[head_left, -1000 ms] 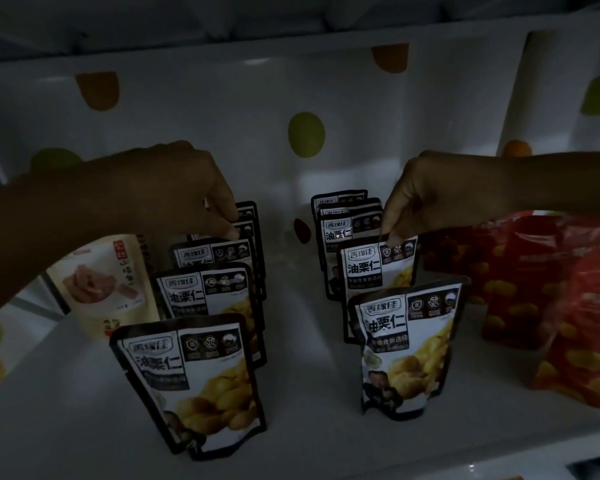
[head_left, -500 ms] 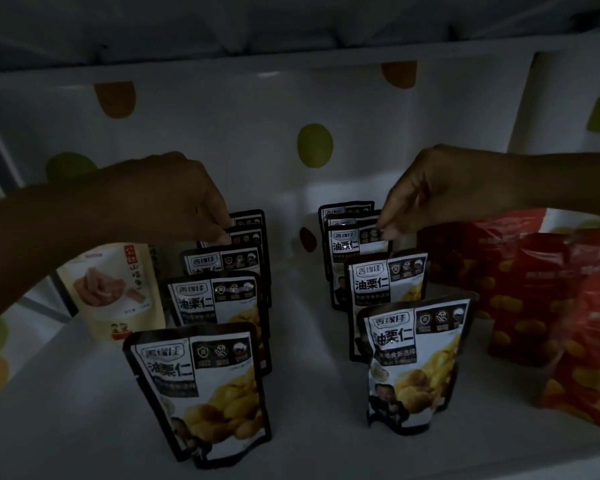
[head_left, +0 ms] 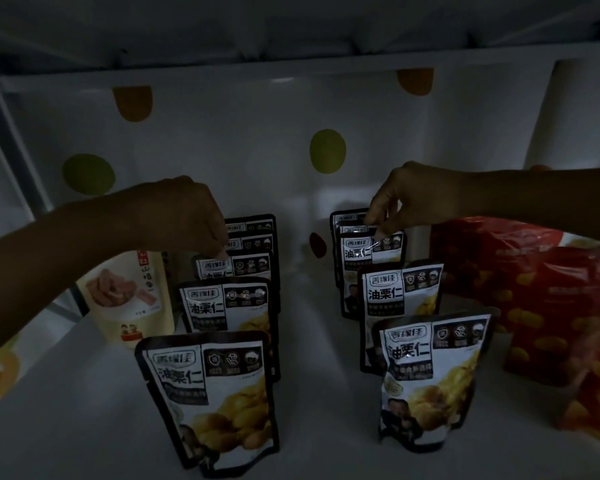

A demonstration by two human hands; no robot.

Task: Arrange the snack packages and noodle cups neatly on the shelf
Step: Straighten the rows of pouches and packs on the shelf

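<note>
A dim white shelf [head_left: 66,427] is seen from above and in front. Its back wall [head_left: 257,150] is dotted with green, orange and dark red spots. Two rows of black-and-white snack pouches, printed with yellow chestnuts, stand upright and run from front to back, with a bare strip of shelf between them. The left row [head_left: 229,306] shows five pouches, one behind another, each hiding part of the next (only the top strips of the rear ones show). The right row [head_left: 400,306] shows at least four, with the rear ones packed close together.

The left hand [head_left: 184,216] reaches in from the left edge, knuckles up, fingers curled downward and bunched. Its fingertips [head_left: 222,254] meet the top edge of the third pouch of the left row [head_left: 236,268]. In this light I cannot tell whether they pinch it or only touch it. The right hand [head_left: 413,199] reaches in from the right edge at about the same height. Its thumb and forefinger are closed in a narrow pinch on the top edge of the third pouch of the right row [head_left: 371,252], and its other fingers are curled.

A cream pouch [head_left: 132,299] with a picture of pinkish sticks stands just left of the left row, partly under the left forearm. Large red packages [head_left: 534,296] with yellow shapes stand to the right of the right row, beneath the right forearm, and reach toward the front right corner.
</note>
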